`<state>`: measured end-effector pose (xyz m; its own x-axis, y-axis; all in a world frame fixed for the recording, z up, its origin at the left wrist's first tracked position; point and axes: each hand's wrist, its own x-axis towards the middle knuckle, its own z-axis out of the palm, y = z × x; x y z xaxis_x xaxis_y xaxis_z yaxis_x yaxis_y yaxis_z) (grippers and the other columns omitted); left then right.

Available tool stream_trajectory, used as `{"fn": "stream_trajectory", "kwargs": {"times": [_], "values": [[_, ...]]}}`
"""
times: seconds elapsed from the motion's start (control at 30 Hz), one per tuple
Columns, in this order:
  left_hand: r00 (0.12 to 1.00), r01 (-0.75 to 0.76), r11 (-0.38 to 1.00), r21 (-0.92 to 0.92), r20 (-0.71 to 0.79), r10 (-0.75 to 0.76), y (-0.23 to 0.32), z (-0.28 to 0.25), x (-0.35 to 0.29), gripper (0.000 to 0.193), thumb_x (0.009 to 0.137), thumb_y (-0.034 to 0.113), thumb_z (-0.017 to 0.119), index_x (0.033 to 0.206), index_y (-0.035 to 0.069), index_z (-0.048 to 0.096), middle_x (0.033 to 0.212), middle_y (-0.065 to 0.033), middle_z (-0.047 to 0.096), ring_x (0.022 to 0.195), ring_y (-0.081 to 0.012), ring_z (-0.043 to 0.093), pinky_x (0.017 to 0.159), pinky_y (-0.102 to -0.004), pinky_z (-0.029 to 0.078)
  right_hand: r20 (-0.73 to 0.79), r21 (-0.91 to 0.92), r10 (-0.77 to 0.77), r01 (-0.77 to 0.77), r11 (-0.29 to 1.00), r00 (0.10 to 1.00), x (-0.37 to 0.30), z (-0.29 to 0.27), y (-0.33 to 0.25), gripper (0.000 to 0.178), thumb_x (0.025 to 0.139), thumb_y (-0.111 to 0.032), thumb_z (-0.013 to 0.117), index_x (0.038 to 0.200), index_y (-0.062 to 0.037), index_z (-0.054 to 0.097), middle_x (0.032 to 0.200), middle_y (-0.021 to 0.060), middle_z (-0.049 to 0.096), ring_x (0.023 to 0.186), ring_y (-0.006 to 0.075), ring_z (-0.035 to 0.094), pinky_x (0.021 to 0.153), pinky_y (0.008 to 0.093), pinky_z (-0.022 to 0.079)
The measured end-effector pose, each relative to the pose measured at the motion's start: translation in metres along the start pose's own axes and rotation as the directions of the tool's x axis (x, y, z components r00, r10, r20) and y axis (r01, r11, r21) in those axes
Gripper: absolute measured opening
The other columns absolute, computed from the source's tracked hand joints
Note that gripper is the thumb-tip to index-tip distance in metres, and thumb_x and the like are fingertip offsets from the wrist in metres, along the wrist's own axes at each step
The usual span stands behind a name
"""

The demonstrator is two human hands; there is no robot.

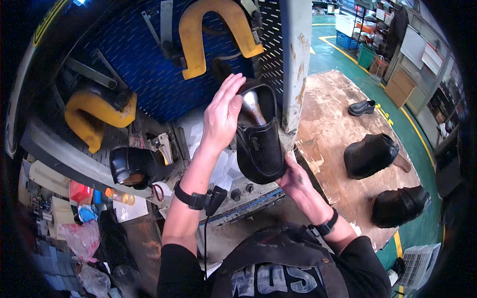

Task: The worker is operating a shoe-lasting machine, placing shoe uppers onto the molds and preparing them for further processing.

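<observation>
In front of me a black shoe upper sits over a shiny metal form, which shows through its opening. The toe end points toward me. My left hand lies along the left side near the heel, with its fingers stretched out and close together. At the lower right my right hand grips the toe end, thumb at the side; some fingers are hidden beneath it. A second black upper rests on the machine to the left.
Yellow U-shaped pads are mounted above the shoe and at the left. A grey metal post stands close on the right. Beyond it, a worn wooden table bears black uppers and a black shoe.
</observation>
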<state>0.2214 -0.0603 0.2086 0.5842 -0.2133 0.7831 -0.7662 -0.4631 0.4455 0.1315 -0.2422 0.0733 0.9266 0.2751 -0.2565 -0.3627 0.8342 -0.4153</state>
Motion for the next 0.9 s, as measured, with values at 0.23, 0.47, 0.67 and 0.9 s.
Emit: {"fn": "stream_trajectory", "kwargs": {"times": [0.23,0.47,0.67,0.9], "values": [[0.983,-0.167,0.976,0.138,0.095,0.155,0.007,-0.008,-0.024,0.033,0.089,0.019,0.047,0.117,0.002,0.054,0.126,-0.0154,0.048,0.122,-0.0328,0.041,0.1,-0.0406,0.033,-0.303,-0.215,-0.192,0.129,0.968,0.934,0.062,0.009,0.053,0.031,0.093,-0.022,0.037,0.108,-0.0027,0.056,0.099,0.009,0.062,0.085,0.018,0.06,0.078,0.0304,0.047],[0.983,-0.168,0.984,0.051,0.084,0.164,0.002,-0.008,-0.031,0.036,0.089,0.021,0.048,0.121,0.004,0.051,0.13,-0.0142,0.045,0.125,-0.0338,0.036,0.101,-0.0412,0.031,-0.033,-0.96,-0.71,0.175,0.218,0.704,0.158,-0.057,0.061,0.032,0.091,-0.028,0.042,0.1,-0.0011,0.058,0.085,0.0121,0.062,0.074,0.0209,0.056,0.075,0.0344,0.043],[0.991,0.109,0.984,-0.139,0.097,-0.096,0.006,0.012,-0.12,0.044,0.094,0.035,0.035,0.122,0.005,0.05,0.132,-0.0173,0.042,0.126,-0.0349,0.034,0.104,-0.0423,0.025,0.143,-0.959,-0.778,0.28,0.043,0.612,0.17,-0.032,0.042,0.034,0.091,-0.024,0.043,0.106,0.0031,0.056,0.105,0.0153,0.061,0.096,0.0274,0.057,0.084,0.0361,0.043],[0.784,0.57,0.809,-0.143,0.388,-0.484,-0.012,-0.005,-0.253,0.02,0.089,0.018,0.049,0.096,0.003,0.061,0.098,-0.0146,0.063,0.092,-0.0304,0.06,0.077,-0.0357,0.048,0.213,-0.977,-0.838,0.117,-0.178,0.503,0.231,-0.058,0.048,0.035,0.091,-0.022,0.042,0.109,0.0048,0.054,0.109,0.0144,0.059,0.1,0.0272,0.055,0.087,0.0352,0.041]]}}
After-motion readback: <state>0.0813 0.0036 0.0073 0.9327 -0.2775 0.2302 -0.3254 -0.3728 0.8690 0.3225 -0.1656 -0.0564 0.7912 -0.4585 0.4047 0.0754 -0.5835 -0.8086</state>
